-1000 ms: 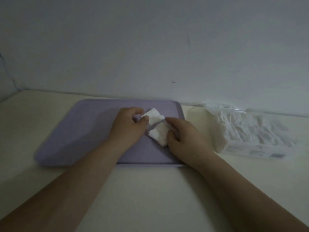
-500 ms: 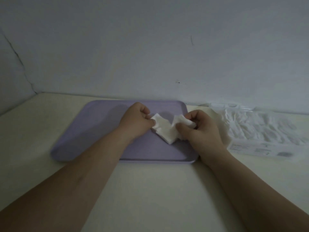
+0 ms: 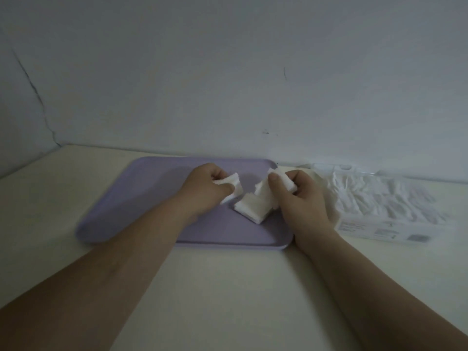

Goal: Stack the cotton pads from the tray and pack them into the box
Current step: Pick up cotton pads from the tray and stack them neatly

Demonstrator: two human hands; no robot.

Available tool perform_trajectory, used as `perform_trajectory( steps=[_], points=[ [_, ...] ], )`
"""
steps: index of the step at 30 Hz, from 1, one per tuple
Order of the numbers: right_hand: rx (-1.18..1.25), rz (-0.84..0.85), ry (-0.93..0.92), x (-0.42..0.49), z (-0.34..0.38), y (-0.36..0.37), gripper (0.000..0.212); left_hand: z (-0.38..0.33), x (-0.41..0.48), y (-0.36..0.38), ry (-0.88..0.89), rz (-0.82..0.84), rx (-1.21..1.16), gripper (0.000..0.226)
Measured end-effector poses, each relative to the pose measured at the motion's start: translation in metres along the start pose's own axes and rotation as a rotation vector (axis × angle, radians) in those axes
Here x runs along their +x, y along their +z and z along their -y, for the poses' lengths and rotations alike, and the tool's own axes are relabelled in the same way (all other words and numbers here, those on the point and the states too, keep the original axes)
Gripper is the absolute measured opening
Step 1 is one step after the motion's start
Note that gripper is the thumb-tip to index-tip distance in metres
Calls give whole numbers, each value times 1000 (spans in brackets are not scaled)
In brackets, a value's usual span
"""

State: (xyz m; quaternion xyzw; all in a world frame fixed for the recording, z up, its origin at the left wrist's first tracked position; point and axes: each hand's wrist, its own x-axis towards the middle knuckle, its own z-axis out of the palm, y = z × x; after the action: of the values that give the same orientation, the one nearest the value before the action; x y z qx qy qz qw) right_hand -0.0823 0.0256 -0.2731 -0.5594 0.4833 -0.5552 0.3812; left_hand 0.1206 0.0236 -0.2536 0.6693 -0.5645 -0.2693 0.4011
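The left hand [image 3: 207, 190] and right hand [image 3: 302, 198] each pinch a cotton pad [image 3: 232, 182]; looks soft, light, hold edges gently

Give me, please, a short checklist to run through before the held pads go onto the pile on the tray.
1. Left hand has a firm pinch on the left-hand pads: ok.
2. Right hand has a firm pinch on the right-hand pads: ok.
3. The pile lies on the tray, uncovered between the hands: ok.
4. Pile edges squared up: cannot tell, the picture is dim and soft.
5. The box stands right of the tray, near the right hand: ok.
6. Room left in the box: cannot tell.
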Motion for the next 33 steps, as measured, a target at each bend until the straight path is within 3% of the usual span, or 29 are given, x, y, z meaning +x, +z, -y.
perform_trajectory(
  steps=[3,8,16,18,23,33],
  points=[
    [44,6,16,2,-4,-4,18,-2,-13,-12,1,3,-353,23],
    [133,23,32,5,-4,-3,14,-8,-36,-3,25,188,-738,19],
    [280,155,65,4,-2,-5,16,-10,-46,13,174,331,-548,24],
    [250,211,39,4,-4,-5,10,-9,-44,14,192,320,-535,24],
    [223,309,13,2,-5,-6,23,-5,-38,12,108,210,-579,16],
    [298,383,81,2,1,-7,26,-7,-37,11,97,199,-618,13]
  ],
)
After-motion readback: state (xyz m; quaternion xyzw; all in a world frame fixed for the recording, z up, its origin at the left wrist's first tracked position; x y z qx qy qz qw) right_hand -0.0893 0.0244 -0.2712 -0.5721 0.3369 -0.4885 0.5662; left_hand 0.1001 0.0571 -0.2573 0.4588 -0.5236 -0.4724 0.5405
